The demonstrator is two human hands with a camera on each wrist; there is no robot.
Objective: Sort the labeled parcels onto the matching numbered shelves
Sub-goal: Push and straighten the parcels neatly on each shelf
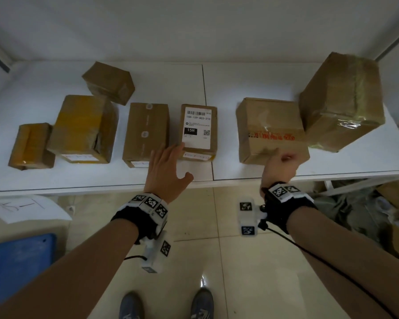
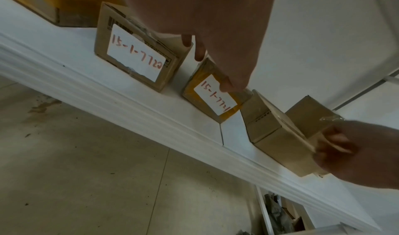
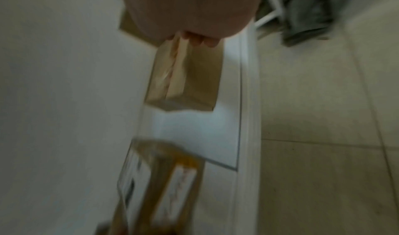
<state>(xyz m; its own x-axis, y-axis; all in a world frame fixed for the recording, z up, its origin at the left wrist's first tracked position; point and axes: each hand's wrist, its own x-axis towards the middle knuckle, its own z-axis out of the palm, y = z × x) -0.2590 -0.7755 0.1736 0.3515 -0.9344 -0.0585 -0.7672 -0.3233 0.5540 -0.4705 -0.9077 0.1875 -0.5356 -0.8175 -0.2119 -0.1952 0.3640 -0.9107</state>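
Several brown parcels stand on the white shelf (image 1: 240,171). My right hand (image 1: 280,164) grips the near top edge of the parcel with red print (image 1: 272,130); the right wrist view, blurred, shows its fingers (image 3: 196,40) curled over that edge. My left hand (image 1: 171,162) is open, fingers straight, reaching to the gap between a plain parcel (image 1: 145,132) and the parcel with a printed 15H label (image 1: 198,130). Seen from the left wrist, their front labels read 15-1-7723 (image 2: 134,51) and 15-1-7721 (image 2: 213,99). Whether the fingers touch a parcel is unclear.
A large taped parcel (image 1: 341,102) sits at the shelf's right end, close against the red-printed one. More parcels (image 1: 85,127) fill the left half. A handwritten paper sign (image 1: 25,207) hangs below the shelf edge. A blue object (image 1: 19,261) and floor clutter (image 1: 355,203) flank me.
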